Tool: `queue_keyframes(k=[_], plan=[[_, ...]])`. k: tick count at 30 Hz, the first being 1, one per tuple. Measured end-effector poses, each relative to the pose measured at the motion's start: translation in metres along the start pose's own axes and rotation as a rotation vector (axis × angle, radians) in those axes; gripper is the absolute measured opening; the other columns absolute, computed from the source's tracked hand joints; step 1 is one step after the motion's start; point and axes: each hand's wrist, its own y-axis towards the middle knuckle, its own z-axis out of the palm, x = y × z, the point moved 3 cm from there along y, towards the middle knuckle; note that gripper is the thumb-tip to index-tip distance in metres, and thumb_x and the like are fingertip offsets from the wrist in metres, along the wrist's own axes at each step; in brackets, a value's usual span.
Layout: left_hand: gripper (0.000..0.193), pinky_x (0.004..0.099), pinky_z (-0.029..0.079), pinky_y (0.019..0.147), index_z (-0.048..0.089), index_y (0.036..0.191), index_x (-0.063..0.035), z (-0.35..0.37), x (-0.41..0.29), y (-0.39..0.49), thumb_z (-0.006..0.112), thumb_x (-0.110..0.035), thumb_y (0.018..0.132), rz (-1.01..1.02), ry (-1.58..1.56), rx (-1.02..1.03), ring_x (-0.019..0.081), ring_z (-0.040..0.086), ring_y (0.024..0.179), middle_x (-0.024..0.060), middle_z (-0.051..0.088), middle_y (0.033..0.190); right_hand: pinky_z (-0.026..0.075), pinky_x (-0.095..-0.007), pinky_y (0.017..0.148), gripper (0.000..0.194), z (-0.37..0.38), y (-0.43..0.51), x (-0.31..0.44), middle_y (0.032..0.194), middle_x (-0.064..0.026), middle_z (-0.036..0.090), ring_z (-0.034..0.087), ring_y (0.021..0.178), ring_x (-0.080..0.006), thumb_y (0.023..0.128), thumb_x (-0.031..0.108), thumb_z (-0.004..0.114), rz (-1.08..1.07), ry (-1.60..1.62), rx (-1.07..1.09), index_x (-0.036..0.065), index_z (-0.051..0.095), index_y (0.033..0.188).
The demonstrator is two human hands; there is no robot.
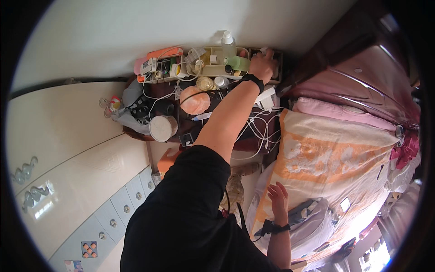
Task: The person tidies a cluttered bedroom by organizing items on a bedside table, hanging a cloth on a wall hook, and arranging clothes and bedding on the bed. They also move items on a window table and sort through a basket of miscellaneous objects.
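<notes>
My left hand (263, 66) reaches across the nightstand into a small dark brown box (280, 64) at the right end of a row against the wall. Its fingers point down among whitish contents, and whether they grip anything is hidden. Beside that wrist is a cream organizer tray (207, 70) holding a green bottle (238, 63), a clear pump bottle (228, 46) and small items. A white-lidded jar (221, 82) and a glass jar (205, 83) stand in front of the tray. My right hand (278, 200) hangs empty near the bed's edge, fingers slightly apart.
Left of the tray is a filled bin (163, 68). A salt-rock-like pink lump (195, 100), a white-topped round container (163, 128), a plastic bag (131, 119) and tangled white cables (261, 127) crowd the nightstand. A bed with an orange-patterned cover (316, 149) lies right; cream drawers (78, 136) stand left.
</notes>
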Motion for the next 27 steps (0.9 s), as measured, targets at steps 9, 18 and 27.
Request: queue_keyframes(k=[9, 18, 27], plan=[[0.018, 0.0454, 0.051, 0.076, 0.069, 0.088, -0.0064, -0.052, 0.058, 0.02, 0.061, -0.008, 0.073, 0.319, -0.299, -0.053, 0.0374, 0.063, 0.085, 0.0169, 0.067, 0.091, 0.05, -0.0289, 0.079, 0.046, 0.029, 0.005, 0.024, 0.108, -0.012, 0.065, 0.064, 0.096, -0.0193, 0.093, 0.025, 0.058, -0.078, -0.13, -0.101, -0.002, 0.05, 0.13], [0.02, 0.0421, 0.051, 0.073, 0.067, 0.091, -0.0033, -0.092, 0.061, 0.018, 0.06, -0.005, 0.072, 0.146, -0.456, 0.074, 0.0366, 0.064, 0.084, 0.0161, 0.067, 0.092, 0.05, -0.027, 0.077, 0.045, 0.017, -0.003, 0.002, 0.104, -0.0097, 0.066, 0.065, 0.092, -0.0178, 0.092, 0.025, 0.059, 0.037, -0.081, -0.204, 0.0, 0.052, 0.128], [0.022, 0.0313, 0.052, 0.073, 0.064, 0.101, 0.0028, -0.124, 0.077, 0.004, 0.065, -0.008, 0.082, -0.144, -0.941, 0.061, 0.0211, 0.066, 0.081, 0.0125, 0.068, 0.092, 0.049, -0.0264, 0.076, 0.044, 0.023, -0.006, -0.005, 0.103, -0.0082, 0.066, 0.064, 0.09, -0.0161, 0.092, 0.026, 0.061, 0.004, -0.053, -0.196, 0.0, 0.053, 0.127]])
